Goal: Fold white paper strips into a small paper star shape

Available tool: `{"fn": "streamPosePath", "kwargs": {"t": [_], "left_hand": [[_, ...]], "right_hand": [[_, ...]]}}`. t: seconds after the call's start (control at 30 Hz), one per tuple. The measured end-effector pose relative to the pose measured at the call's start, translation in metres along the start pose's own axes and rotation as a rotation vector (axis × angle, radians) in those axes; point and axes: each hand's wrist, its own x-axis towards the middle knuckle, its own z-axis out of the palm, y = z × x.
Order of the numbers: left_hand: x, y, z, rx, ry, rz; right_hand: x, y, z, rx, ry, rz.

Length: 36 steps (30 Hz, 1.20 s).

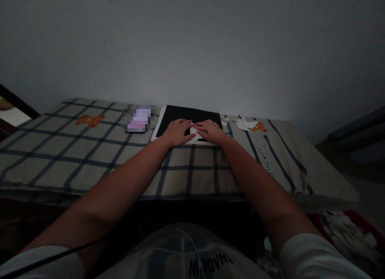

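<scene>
Shirt nearest, then left hand and right hand, fingers extended at the paper between them on the black folder, probably a firm backing over cloth; whether they pinch it, cannot tell.

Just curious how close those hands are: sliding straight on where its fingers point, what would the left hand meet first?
Probably the right hand, whose fingertips point back at the left hand over the white paper; whether they already touch is hard to tell.
</scene>
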Motion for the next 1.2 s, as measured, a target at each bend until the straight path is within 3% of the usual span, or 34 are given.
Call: {"fn": "streamPosePath", "kwargs": {"t": [0.23, 0.6, 0.83, 1.03, 1.2], "left_hand": [[0.0, -0.001, 0.003, 0.011, -0.003, 0.006], [0.002, -0.005, 0.004, 0.017, -0.006, 0.035], [-0.002, -0.003, 0.004, 0.056, 0.021, 0.048], [-0.007, 0.006, -0.006, 0.072, 0.054, 0.2], [-0.008, 0.011, -0.008, 0.075, 0.028, 0.17]], "right_hand": [[0.001, 0.002, 0.0, 0.022, 0.016, -0.056], [-0.002, 0.019, 0.003, 0.134, -0.063, -0.021], [0.001, 0.007, 0.0, 0.029, 0.01, -0.002], [0.004, 0.002, -0.005, 0.01, 0.007, -0.035], [0.002, 0.005, -0.005, 0.058, 0.001, -0.04]]}}
